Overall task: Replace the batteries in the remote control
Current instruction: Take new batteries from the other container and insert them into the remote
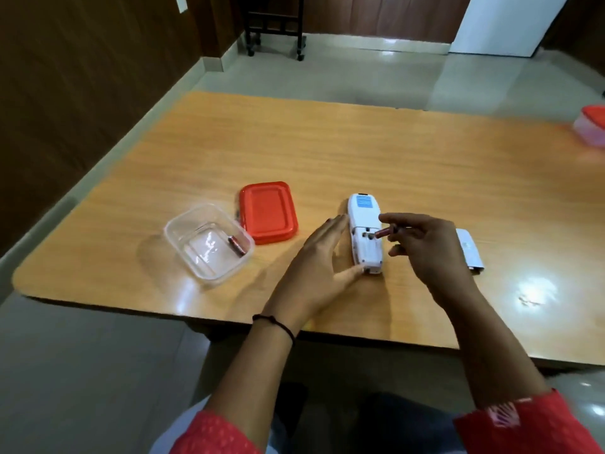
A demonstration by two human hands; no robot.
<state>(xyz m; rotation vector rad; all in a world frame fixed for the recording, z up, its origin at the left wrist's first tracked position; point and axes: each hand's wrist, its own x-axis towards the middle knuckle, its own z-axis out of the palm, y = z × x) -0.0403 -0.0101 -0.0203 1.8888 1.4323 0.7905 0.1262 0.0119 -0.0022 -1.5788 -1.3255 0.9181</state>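
The white remote control [365,235] lies face down near the table's [327,142] front edge, long axis running away from the person, battery bay open at the near end. The right hand [425,247] pinches a red battery [386,231], tip angled into the bay – seemingly the first going in. The left hand [322,257], open, steadies the remote's side. Another battery [236,245] waits in the clear container [209,244], its red lid [267,212] alongside; the cover [469,252] lies right – still to refit

White remote control [364,234] lies face down on the table, long axis running near to far, blue label at far end. Battery compartment open and empty. One dark red battery [387,231] held tilted, tip at the compartment's far end. Second battery [237,245] lies flat, well left. Grey cover [470,252] lies right.
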